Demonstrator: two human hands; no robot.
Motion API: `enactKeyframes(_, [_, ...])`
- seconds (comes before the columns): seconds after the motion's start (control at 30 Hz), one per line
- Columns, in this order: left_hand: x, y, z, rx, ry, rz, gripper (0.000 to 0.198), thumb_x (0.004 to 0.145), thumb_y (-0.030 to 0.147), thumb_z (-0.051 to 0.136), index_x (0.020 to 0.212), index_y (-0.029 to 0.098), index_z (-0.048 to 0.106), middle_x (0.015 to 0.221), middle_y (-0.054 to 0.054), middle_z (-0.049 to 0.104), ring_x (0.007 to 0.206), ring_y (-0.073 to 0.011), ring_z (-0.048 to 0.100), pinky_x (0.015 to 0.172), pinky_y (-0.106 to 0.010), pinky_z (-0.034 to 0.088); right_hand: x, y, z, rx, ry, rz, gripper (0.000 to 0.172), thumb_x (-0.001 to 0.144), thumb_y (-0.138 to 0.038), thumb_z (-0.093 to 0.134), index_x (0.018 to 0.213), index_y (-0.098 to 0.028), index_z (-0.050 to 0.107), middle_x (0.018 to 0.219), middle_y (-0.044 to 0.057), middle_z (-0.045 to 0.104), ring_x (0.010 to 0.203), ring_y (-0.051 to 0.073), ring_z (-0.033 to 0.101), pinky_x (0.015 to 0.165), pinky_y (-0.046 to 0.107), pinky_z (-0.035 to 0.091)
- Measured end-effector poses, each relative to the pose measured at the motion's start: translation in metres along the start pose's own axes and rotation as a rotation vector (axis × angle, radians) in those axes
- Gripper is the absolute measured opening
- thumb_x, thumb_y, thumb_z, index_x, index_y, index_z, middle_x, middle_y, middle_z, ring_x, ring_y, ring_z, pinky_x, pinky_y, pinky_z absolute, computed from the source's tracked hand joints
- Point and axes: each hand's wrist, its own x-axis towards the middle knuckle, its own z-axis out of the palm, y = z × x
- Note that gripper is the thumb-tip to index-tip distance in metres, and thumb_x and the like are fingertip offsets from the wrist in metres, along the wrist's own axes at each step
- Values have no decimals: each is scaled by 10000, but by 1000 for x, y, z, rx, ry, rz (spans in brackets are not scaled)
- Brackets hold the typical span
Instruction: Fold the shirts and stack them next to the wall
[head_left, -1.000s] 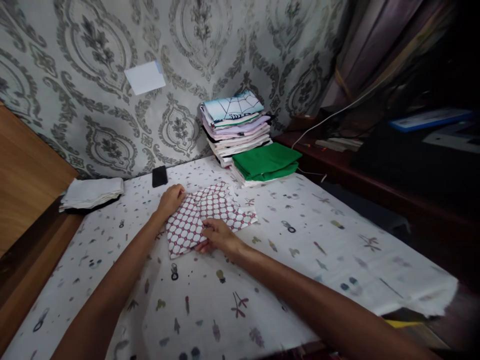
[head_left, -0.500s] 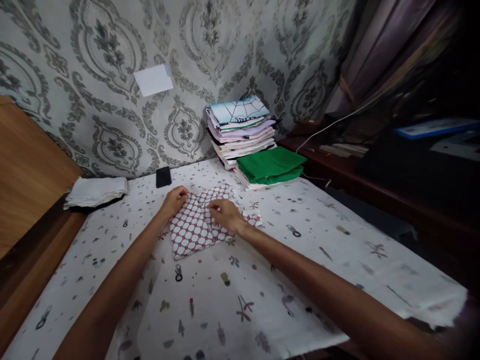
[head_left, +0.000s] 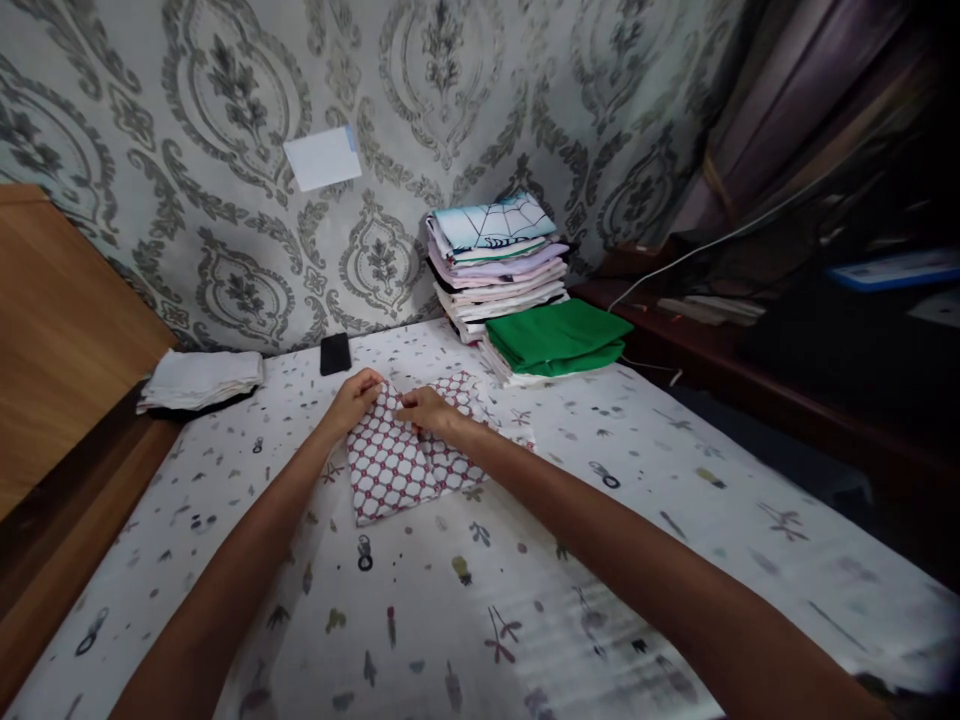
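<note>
A piece of white fabric with a red and dark lattice print (head_left: 386, 465) lies partly folded in the middle of the bed-like surface. At its far left corner, the fingers of my left hand (head_left: 355, 402) are closed on the fabric's edge. My right hand (head_left: 433, 412) pinches a fold of the same fabric near its upper middle, close beside the left hand. My right hand and forearm cover part of the fabric's right side.
Behind to the right stand a tall stack of folded clothes (head_left: 499, 270) and a green folded cloth (head_left: 559, 335). A black phone-like object (head_left: 335, 354) and folded white cloths (head_left: 202, 378) lie by the wall. A white cable (head_left: 675, 258) runs at the right.
My right hand has moved left across the fabric, closer to my left hand, and the fold there is slightly raised. My left hand stays at the corner. The view has shifted slightly.
</note>
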Motion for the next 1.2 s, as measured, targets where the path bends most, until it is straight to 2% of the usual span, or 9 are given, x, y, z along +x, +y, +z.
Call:
enactKeyframes(0.13, [2, -1, 1, 7, 25, 9, 153, 810, 344, 488, 857, 208, 539, 787, -1, 571, 743, -165, 526, 708, -276, 434, 2, -3, 1, -22, 7, 13, 265, 799, -88, 631, 596, -181, 489, 411, -88, 418, 398, 67, 433, 420, 165, 347])
enactKeyframes(0.4, [5, -6, 4, 140, 42, 18, 82, 838, 257, 469, 843, 209, 536, 775, 3, 586, 736, -167, 544, 716, -283, 445, -2, -2, 6, -141, 106, 78, 46, 838, -189, 636, 864, -178, 601, 447, -92, 438, 401, 96, 432, 428, 198, 365])
enactKeyframes(0.57, [-2, -3, 10, 314, 49, 30, 66, 817, 175, 543, 844, 222, 581, 821, -22, 622, 858, -220, 575, 837, -356, 448, -4, 0, 1, -297, 148, 83, 180, 822, -198, 655, 998, -159, 641, 604, -28, 570, 542, 140, 567, 568, 246, 469])
enactKeyframes(0.63, [-9, 0, 7, 368, 73, 37, 132, 818, 144, 537, 904, 223, 599, 931, -54, 638, 976, -251, 572, 917, -396, 429, -9, -2, -3, -367, 183, 46, 239, 806, -188, 670, 1042, -161, 648, 745, 19, 638, 728, 180, 634, 720, 278, 496])
enactKeyframes(0.77, [-29, 6, 3, 477, 88, 140, 245, 917, 183, 431, 1094, 203, 599, 1120, -101, 642, 1115, -257, 566, 1003, -414, 425, -20, -3, -1, -511, 226, -78, 288, 876, -201, 590, 1155, -153, 637, 996, 103, 683, 1008, 246, 622, 929, 352, 449])
enactKeyframes(0.87, [-47, 7, 10, 574, -17, 197, 350, 987, 287, 363, 1262, 178, 551, 1286, -125, 622, 1230, -241, 550, 1075, -408, 405, -25, 4, 11, -692, 225, -316, 295, 945, -170, 464, 1185, -139, 632, 1150, 136, 665, 1099, 238, 600, 984, 355, 434])
enactKeyframes(0.97, [-61, 3, 19, 744, -154, 128, 458, 1007, 313, 320, 1401, 129, 462, 1496, -161, 482, 1412, -258, 406, 1171, -462, 292, -28, 19, 25, -845, 170, -501, 348, 973, -193, 427, 1262, -102, 598, 1307, 174, 614, 1231, 256, 543, 1070, 399, 386])
enactKeyframes(1.07, [-66, -1, 23, 846, -221, 64, 518, 1018, 325, 276, 1468, 97, 396, 1579, -159, 364, 1487, -259, 282, 1204, -489, 219, -27, 32, 31, -929, 135, -553, 421, 1005, -254, 373, 1350, -78, 541, 1406, 199, 557, 1317, 270, 494, 1124, 457, 332])
enactKeyframes(1.2, [-65, -2, 20, 862, -233, 40, 550, 1021, 357, 261, 1499, 104, 361, 1592, -153, 336, 1498, -248, 255, 1206, -483, 211, -24, 38, 31, -938, 113, -550, 448, 1013, -270, 344, 1357, -58, 537, 1439, 208, 530, 1372, 262, 451, 1153, 461, 298])
